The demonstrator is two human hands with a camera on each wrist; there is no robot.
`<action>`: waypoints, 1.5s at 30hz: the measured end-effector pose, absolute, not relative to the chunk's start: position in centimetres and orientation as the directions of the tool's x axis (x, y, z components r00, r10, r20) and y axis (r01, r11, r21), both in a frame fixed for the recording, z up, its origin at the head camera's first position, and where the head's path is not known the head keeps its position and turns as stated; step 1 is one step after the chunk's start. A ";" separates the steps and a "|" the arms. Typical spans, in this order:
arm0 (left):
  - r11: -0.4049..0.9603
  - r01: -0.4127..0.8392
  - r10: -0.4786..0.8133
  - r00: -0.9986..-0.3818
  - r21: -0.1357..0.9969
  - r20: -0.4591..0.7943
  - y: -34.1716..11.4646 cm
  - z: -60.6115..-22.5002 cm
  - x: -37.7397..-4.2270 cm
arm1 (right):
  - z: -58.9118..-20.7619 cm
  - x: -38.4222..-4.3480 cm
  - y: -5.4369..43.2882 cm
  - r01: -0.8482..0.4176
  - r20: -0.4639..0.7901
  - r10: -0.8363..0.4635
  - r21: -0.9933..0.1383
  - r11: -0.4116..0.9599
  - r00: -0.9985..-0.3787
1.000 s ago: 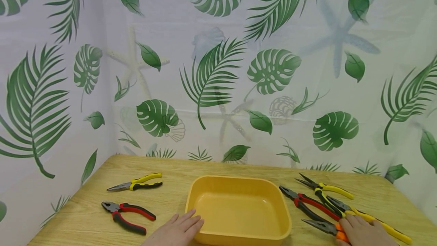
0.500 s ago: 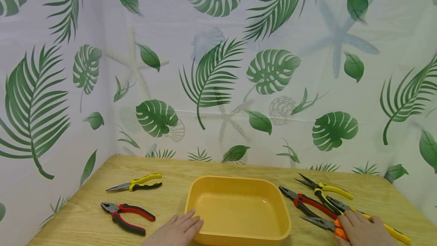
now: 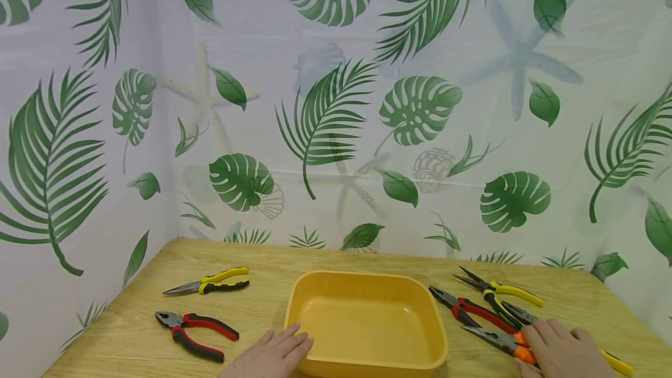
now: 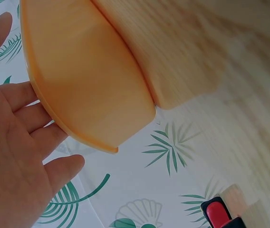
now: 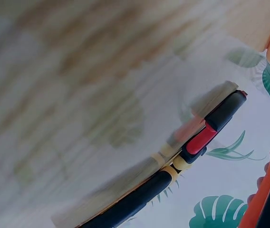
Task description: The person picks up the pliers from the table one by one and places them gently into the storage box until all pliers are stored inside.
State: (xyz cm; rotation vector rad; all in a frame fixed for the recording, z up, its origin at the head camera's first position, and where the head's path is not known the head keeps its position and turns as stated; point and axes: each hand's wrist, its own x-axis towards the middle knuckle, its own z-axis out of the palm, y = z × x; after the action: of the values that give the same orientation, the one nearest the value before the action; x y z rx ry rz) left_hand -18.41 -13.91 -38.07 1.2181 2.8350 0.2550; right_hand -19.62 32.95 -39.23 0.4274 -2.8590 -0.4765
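Note:
My right hand [image 3: 567,352] holds long-nose pliers [image 3: 499,339] by their orange handles, the jaws pointing left toward the basin. In the right wrist view an orange and black handle [image 5: 267,192] runs along the right edge, with fingertips showing behind it. A yellow rectangular basin [image 3: 362,364] stands in the middle of the table. On its near left rim lies my left hand [image 3: 270,356], its fingers extended over the edge. The left wrist view shows those fingers against the basin wall [image 4: 92,80], with the thumb held apart.
Right of the basin lie red-and-black pliers [image 3: 459,306], yellow-and-black long-nose pliers [image 3: 490,290] and yellow-handled pliers [image 3: 616,361] partly under my right hand. At the left are yellow-and-black long-nose pliers [image 3: 210,282] and red-and-black pliers [image 3: 178,322]. A leaf-patterned cloth [image 3: 346,214] hangs behind.
The orange-handled pliers have shifted slightly up in the head view, with my right hand moving a little right and closer round their handles. My left hand and the basin stay put.

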 end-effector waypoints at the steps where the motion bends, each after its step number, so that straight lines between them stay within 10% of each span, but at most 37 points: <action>1: 0.679 0.715 0.723 -0.691 0.170 0.021 -13.9 -38.1 -18.4 | -39.2 -19.6 32.9 -0.246 0.163 -0.317 0.346 0.905 -0.934; 34: 0.698 0.696 0.707 -0.707 0.169 -0.009 -13.8 -37.7 -18.3 | -36.8 -19.1 29.9 -0.231 0.386 -0.371 0.361 0.903 -0.845; 45: 0.698 0.696 0.707 -0.707 0.170 -0.013 -13.9 -37.7 -18.4 | -36.7 -20.0 29.4 -0.368 0.619 -0.523 0.371 0.852 -0.586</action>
State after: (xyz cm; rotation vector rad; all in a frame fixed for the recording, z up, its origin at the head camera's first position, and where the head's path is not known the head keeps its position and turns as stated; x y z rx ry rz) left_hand -18.39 -13.88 -37.73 1.1684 2.8232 0.2343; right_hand -19.95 29.36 -36.71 0.6436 -2.2607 -0.2606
